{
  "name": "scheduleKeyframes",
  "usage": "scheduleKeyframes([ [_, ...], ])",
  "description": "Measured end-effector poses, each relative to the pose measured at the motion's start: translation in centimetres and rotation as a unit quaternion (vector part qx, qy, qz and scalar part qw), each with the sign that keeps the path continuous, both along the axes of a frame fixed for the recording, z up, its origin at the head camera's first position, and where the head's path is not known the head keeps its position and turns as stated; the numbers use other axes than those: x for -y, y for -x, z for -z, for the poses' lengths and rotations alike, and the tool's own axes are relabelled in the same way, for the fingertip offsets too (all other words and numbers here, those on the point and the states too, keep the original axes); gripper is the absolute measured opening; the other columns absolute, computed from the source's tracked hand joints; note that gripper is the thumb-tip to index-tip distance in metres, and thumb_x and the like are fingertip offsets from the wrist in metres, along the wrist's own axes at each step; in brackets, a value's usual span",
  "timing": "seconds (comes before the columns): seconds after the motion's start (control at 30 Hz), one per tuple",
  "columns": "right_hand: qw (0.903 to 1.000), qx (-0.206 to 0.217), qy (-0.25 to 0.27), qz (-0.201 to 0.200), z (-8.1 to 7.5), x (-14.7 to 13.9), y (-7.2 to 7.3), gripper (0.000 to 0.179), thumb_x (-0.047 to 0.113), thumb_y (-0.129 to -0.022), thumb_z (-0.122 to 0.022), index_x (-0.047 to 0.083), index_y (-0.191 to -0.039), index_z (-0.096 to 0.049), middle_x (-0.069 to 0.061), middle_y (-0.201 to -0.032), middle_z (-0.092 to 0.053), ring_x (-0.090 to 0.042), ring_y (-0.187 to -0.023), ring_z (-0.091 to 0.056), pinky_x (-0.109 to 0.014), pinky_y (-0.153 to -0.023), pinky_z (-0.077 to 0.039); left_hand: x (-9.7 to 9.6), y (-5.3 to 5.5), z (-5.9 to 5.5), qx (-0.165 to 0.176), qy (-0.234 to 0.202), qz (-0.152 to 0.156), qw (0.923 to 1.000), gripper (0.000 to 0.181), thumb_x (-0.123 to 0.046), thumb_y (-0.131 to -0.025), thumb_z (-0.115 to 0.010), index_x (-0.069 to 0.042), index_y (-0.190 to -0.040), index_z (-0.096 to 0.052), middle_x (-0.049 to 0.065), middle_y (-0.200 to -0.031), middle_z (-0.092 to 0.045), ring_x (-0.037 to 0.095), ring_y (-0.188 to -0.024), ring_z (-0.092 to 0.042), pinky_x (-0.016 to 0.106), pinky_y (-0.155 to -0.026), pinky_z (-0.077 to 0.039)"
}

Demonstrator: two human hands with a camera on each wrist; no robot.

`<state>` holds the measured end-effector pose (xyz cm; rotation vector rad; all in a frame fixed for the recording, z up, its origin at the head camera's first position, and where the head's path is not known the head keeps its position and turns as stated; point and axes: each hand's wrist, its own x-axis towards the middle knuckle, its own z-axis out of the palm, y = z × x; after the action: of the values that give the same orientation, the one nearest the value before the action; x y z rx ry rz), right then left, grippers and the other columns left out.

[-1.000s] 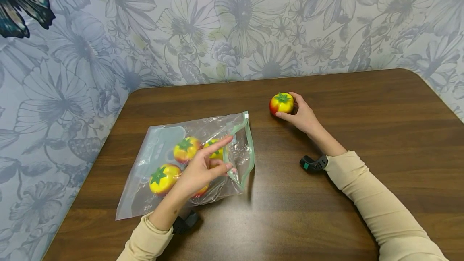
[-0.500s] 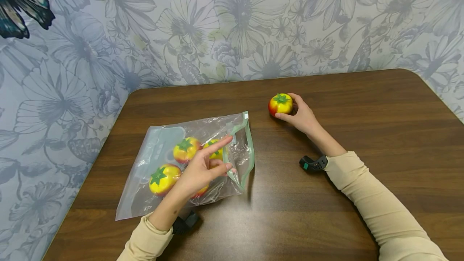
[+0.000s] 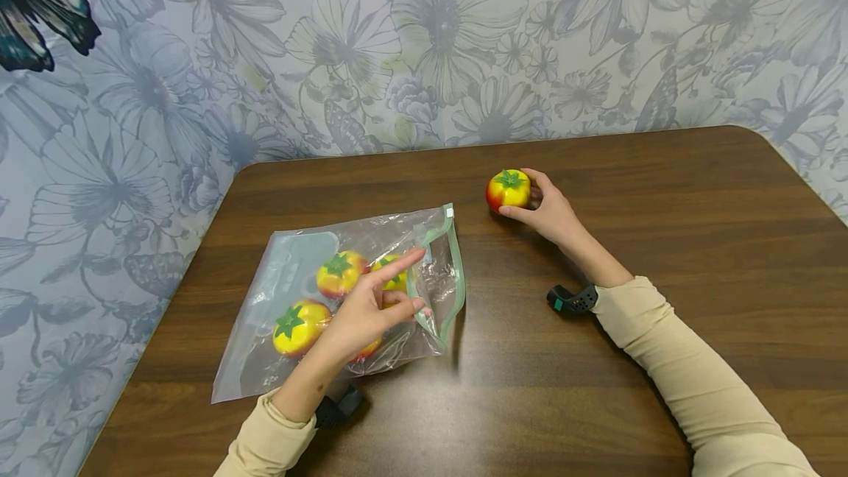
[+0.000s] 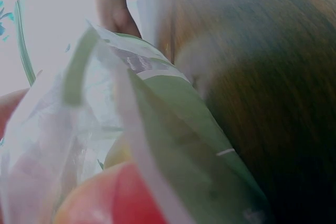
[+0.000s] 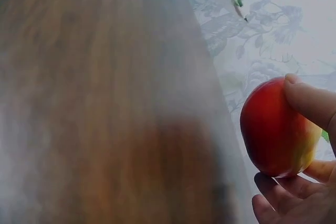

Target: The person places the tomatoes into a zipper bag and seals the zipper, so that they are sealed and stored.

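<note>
Right hand (image 3: 553,213) curled round a glossy red-and-yellow toy tomato with a green star-shaped calyx (image 3: 508,190), just off the dark wood-grain table (image 3: 662,256), well apart from the crinkly clear zip bag with a pale green seal (image 3: 358,293). Left hand (image 3: 371,311) pinching that bag's mouth open, forefinger straight; more smooth, round tomatoes (image 3: 339,274) inside.
</note>
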<state>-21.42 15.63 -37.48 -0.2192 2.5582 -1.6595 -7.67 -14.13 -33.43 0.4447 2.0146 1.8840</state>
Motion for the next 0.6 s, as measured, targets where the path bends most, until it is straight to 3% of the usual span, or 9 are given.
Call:
scheduleKeyframes([
  [0.37, 0.999, -0.029, 0.02, -0.028, -1.6, 0.8, -1.0, 0.077, 0.017, -0.081, -0.075, 0.005, -0.143, -0.031, -0.015, -0.137, -0.04, -0.032, -0.118, -0.045, -0.043, -0.099, -0.036, -0.1, -0.1, -0.2, 0.006, -0.002, 0.0, 1.0, 0.064, 0.003, -0.087, -0.063, -0.018, -0.143, -0.041, 0.003, -0.149, -0.029, 0.028, -0.078, -0.065, 0.04, -0.075, -0.053],
  [0.53, 0.9977, -0.042, 0.023, -0.049, -2.5, 1.3, -2.0, 0.078, 0.016, -0.081, -0.076, 0.005, -0.143, -0.031, -0.014, -0.137, -0.041, -0.032, -0.118, -0.045, -0.043, -0.099, -0.037, 0.0, -0.1, -0.2, 0.006, -0.006, 0.001, 1.0, 0.064, 0.004, -0.087, -0.062, -0.016, -0.144, -0.04, 0.004, -0.149, -0.03, 0.028, -0.079, -0.065, 0.04, -0.075, -0.053],
  [0.6, 0.9969, -0.044, 0.023, -0.061, -3.5, 1.6, -2.8, 0.077, 0.012, -0.081, -0.074, 0.002, -0.143, -0.029, -0.017, -0.137, -0.04, -0.034, -0.119, -0.044, -0.044, -0.099, -0.036, 0.0, -0.1, -0.2, 0.005, -0.008, 0.001, 1.0, 0.064, 0.005, -0.087, -0.062, -0.015, -0.144, -0.039, 0.004, -0.149, -0.03, 0.027, -0.079, -0.065, 0.039, -0.075, -0.053],
])
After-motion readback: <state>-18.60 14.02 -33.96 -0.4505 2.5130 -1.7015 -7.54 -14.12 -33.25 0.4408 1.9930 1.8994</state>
